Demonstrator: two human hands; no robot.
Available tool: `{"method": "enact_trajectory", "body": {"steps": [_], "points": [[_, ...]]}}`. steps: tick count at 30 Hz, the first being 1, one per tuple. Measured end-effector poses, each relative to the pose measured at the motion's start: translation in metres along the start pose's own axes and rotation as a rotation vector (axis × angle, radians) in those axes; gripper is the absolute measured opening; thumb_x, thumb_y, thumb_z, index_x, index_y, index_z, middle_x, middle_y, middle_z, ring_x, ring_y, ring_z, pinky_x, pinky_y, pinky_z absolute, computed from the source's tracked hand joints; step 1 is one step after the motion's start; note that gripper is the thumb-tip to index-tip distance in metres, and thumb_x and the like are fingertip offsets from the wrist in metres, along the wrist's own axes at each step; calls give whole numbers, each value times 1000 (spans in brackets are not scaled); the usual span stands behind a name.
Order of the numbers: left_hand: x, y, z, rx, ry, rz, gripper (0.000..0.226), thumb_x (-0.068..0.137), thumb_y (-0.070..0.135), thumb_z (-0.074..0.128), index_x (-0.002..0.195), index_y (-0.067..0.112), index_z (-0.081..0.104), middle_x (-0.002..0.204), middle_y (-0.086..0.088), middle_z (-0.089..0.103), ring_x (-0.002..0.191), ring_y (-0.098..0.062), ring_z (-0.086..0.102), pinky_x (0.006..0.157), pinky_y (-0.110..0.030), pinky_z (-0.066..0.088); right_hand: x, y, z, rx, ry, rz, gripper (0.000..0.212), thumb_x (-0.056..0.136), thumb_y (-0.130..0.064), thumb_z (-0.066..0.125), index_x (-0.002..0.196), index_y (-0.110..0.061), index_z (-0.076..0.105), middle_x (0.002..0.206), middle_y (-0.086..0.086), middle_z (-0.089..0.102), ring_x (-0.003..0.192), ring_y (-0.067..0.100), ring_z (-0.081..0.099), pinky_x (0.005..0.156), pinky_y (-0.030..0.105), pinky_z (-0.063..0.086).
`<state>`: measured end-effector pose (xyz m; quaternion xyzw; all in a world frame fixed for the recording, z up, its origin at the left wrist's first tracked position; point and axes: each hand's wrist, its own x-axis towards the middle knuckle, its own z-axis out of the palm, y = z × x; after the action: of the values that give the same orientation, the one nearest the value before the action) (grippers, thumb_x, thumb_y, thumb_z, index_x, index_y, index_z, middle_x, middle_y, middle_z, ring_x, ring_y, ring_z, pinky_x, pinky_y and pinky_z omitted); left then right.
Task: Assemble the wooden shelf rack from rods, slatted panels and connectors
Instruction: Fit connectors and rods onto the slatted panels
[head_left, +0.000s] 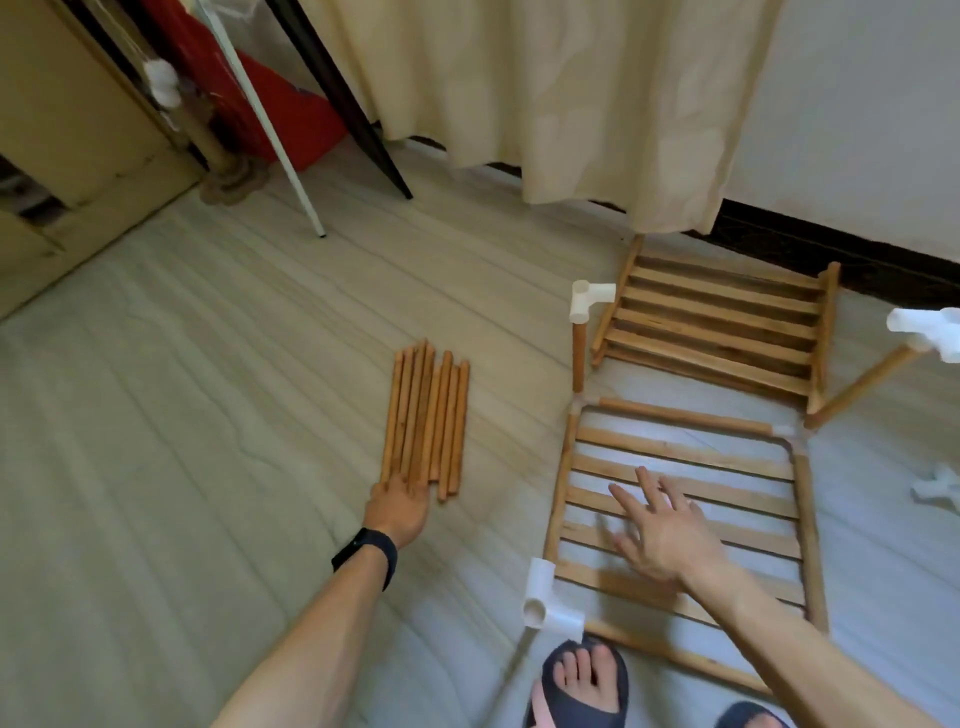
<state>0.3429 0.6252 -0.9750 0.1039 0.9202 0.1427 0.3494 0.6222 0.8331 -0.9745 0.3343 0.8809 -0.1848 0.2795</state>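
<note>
Several loose wooden rods lie side by side on the floor at centre. My left hand reaches their near ends, fingers down on them; whether it grips one is hidden. My right hand hovers with spread fingers over a slatted panel framed by rods. A white connector sits at that frame's near left corner. Upright rods carry white connectors at the far left and at the right edge. A second slatted panel leans behind the frame.
A loose white connector lies on the floor at right. A cream curtain hangs behind, with a white pole, a dark stand leg and a cabinet at left. My sandalled feet stand by the frame.
</note>
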Motion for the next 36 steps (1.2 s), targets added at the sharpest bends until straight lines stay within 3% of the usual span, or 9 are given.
{"method": "enact_trajectory", "body": {"steps": [5,9,14,18,22,28,32,34,36], "points": [[40,-10,-9,-36,62,-132,62,106,45,38,155,9,28,157,-20,27,137,-39,40,111,-40,34,24,-3,50,-41,-101,16,73,100,-61,19,149,-37,-30,159,3,-36,149,33,-27,117,66,2],[62,-16,-11,2,76,-220,60,105,41,45,150,2,34,149,-22,43,132,-38,47,101,-39,42,26,-8,70,-21,-85,33,71,99,-62,11,146,-36,-37,153,5,-45,142,34,-39,113,70,-8],[82,-28,-3,3,65,-264,39,96,38,61,104,1,64,111,-19,68,97,-35,62,84,-40,52,28,-6,72,-1,-124,29,72,99,-64,12,145,-37,-38,151,4,-48,140,34,-42,113,69,-11],[79,-24,8,-75,50,-282,39,96,36,65,68,11,52,77,-10,58,77,-27,54,76,-37,49,30,-2,70,27,-151,42,73,99,-63,14,145,-38,-38,151,3,-48,139,33,-42,114,68,-12],[75,-30,5,-166,34,-323,27,94,29,67,97,2,69,100,-17,68,92,-32,63,87,-42,54,32,-1,64,11,-221,35,78,99,-64,21,146,-39,-36,151,3,-47,141,34,-39,115,68,-8],[45,-35,-15,-343,-39,-293,29,100,23,57,120,3,65,100,-12,61,90,-26,57,72,-32,49,33,-4,26,167,-304,89,80,98,-67,30,159,-32,-8,167,4,-14,154,31,-9,123,56,6],[6,-16,-40,-521,33,-99,26,103,21,55,124,7,60,106,-8,66,87,-17,61,68,-29,47,8,-14,-21,506,-111,75,79,99,-61,42,159,-17,15,165,7,23,150,27,27,120,35,23],[-20,-2,-51,-511,113,82,26,104,23,53,125,9,60,111,-6,69,98,-22,66,81,-37,51,-16,-22,-51,691,15,58,78,97,-60,46,158,-16,24,160,7,35,145,24,37,116,34,30],[-53,11,-57,-472,168,264,26,104,21,53,129,14,60,113,-4,70,108,-24,66,91,-38,51,-48,-30,-75,658,242,4,74,96,-58,50,155,-17,31,155,8,41,141,25,41,113,37,34]]}}
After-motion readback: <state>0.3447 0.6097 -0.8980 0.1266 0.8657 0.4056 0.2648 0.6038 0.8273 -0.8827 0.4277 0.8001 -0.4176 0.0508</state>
